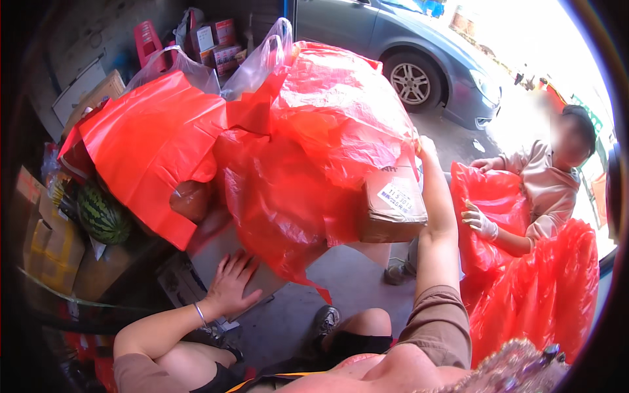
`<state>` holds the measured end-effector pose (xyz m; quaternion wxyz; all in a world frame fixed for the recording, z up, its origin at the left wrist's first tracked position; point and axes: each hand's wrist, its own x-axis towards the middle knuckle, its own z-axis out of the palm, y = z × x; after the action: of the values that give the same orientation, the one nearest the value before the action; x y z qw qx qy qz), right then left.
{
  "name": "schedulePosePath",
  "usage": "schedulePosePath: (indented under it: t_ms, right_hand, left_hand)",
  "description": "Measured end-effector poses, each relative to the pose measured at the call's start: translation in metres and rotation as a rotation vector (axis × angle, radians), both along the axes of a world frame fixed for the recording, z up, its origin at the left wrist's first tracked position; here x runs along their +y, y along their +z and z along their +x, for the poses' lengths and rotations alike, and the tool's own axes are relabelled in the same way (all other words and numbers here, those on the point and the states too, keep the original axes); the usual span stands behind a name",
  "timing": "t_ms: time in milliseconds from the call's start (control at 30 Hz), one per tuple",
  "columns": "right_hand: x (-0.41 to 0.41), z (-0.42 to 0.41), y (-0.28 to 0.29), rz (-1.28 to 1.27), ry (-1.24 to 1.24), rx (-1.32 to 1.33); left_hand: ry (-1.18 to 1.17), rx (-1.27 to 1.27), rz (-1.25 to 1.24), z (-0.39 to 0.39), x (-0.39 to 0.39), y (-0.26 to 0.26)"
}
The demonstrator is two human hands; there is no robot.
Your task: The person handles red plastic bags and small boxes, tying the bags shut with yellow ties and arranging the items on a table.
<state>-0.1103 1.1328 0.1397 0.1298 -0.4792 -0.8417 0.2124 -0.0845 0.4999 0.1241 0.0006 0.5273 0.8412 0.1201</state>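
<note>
Large red plastic bags (295, 196) lie heaped before me. My left hand (236, 282) rests palm down with fingers apart on a pale flat surface, beside the heap's lower edge, and a bracelet circles that wrist. Stretched out to the heap's right side, my right hand (426, 146) touches the red plastic; its fingers are partly hidden, so I cannot tell how they close. Just below it, a small cardboard box (393, 201) with a label bearing writing sticks out from under the plastic. A flat red plastic sheet with handle cutouts (152, 152) covers things at the left.
At the right a person (550, 186) with one gloved hand holds red bags; more red bags (540, 294) hang nearer me. A watermelon (102, 214) and a taped cardboard box (54, 245) are at the left. Behind stand a red plastic stool (147, 42) and a parked car (408, 49).
</note>
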Motion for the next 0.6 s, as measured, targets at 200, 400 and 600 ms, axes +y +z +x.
schedulePosePath:
  t_ms: [200,400,600]
  right_hand:
    - [0.011,0.009,-0.015,0.065,0.011,0.142]
    - [-0.034,0.023,0.049,-0.085,0.273,0.791]
    - [-0.19,0.08,0.197,-0.301,0.637,0.787]
  left_hand:
    - [-0.005,-0.013,0.006,0.002,0.005,-0.001]
    - [0.073,-0.084,-0.044,0.004,-0.01,0.002]
    - [-0.01,-0.043,0.014,0.003,0.01,-0.013]
